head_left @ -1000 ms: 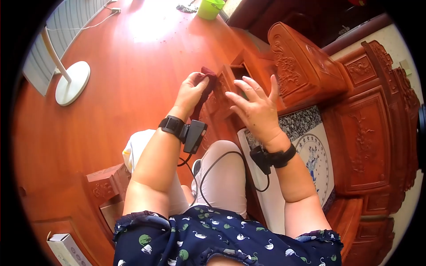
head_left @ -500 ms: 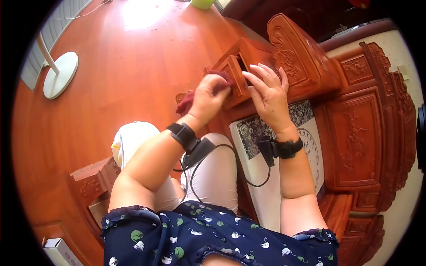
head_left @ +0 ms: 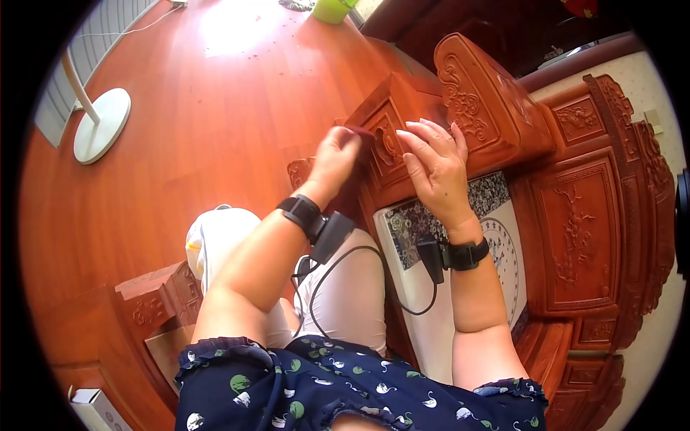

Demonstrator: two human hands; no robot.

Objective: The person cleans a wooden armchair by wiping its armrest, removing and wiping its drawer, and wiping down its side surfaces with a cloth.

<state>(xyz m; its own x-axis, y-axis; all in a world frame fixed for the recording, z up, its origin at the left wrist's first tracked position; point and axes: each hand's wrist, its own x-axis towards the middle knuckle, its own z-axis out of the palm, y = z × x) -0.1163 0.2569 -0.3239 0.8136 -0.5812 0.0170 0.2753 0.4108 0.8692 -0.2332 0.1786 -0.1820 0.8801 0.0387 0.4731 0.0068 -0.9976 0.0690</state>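
My left hand (head_left: pixel 336 159) is closed on a dark red cloth (head_left: pixel 363 136), which is blurred and partly hidden behind the fingers. It is beside the carved front of a small wooden drawer (head_left: pixel 386 140), which looks pushed in. My right hand (head_left: pixel 440 169) is empty, its fingers apart and slightly bent, in front of the right part of the wooden cabinet (head_left: pixel 410 97). Both wrists wear black straps with small black boxes and cables.
A carved wooden sofa (head_left: pixel 575 223) with a patterned white cushion (head_left: pixel 420 287) stands on the right. On the wooden floor (head_left: pixel 172 144) are a white round stand base (head_left: pixel 103 126) and a green bin (head_left: pixel 333 10). A white box (head_left: pixel 97 409) lies at the lower left.
The drawer beside the cabinet was open and now appears closed. My left hand moved right and down with the cloth, and my right hand moved slightly right.
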